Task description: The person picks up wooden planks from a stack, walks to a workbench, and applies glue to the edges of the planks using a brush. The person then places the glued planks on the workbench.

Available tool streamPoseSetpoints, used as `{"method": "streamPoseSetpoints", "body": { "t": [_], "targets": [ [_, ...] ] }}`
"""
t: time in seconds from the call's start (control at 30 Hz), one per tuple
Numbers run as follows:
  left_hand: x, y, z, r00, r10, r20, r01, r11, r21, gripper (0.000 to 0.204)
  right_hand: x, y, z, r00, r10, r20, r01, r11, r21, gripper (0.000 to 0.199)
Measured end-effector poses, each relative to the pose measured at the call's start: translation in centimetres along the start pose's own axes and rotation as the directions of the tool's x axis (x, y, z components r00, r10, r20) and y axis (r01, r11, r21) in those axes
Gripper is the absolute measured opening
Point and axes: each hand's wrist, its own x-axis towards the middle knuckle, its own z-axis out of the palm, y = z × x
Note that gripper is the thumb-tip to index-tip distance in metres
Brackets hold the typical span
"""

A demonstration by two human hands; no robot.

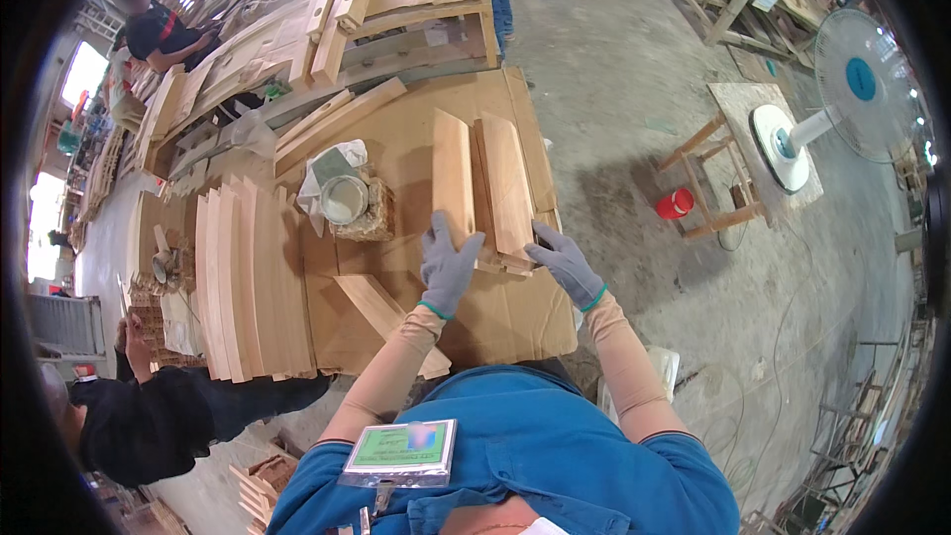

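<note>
Both my hands wear grey gloves with green cuffs. My left hand (451, 266) grips the near end of a pale wooden board (452, 173), fingers on its left side and thumb on its right. My right hand (569, 266) holds the near right corner of a second wooden board (507, 183), which rests on other wood pieces. A narrow gap separates the two boards, which lie roughly parallel, pointing away from me. Under them is a cardboard-covered table (396, 267). The undersides of both boards and some fingertips are hidden.
Left of the boards, a cup of whitish paste (344, 200) stands by a wood block (371, 218). Several long boards (253, 282) are stacked farther left. A loose plank (381, 312) lies near me. A fan (783, 144) stands on a stool at right. Other people work at left.
</note>
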Motion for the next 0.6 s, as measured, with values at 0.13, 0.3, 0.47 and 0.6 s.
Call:
{"method": "streamPoseSetpoints", "body": {
  "t": [0.13,0.3,0.47,0.6],
  "targets": [
    [0.6,-0.7,1.8,0.984,-0.038,0.174,0.016,0.992,0.126,0.088,2.4,0.4,-0.7,1.000,0.011,-0.029,-0.025,0.847,-0.531,0.060],
    [1.2,-5.5,3.2,0.968,-0.095,0.233,0.169,0.931,-0.322,0.086,4.0,1.7,0.2,0.992,0.099,0.083,-0.065,0.938,-0.342,0.069],
    [3.0,-6.9,2.9,0.887,-0.173,0.428,0.394,0.768,-0.505,0.075,4.7,2.9,-1.5,0.981,0.116,0.158,-0.125,0.991,0.050,0.064],
    [4.6,-8.8,3.7,0.846,-0.235,0.478,0.529,0.480,-0.700,0.082,5.1,5.3,-1.9,0.944,0.330,0.008,-0.302,0.852,0.427,0.063]
  ]
}}
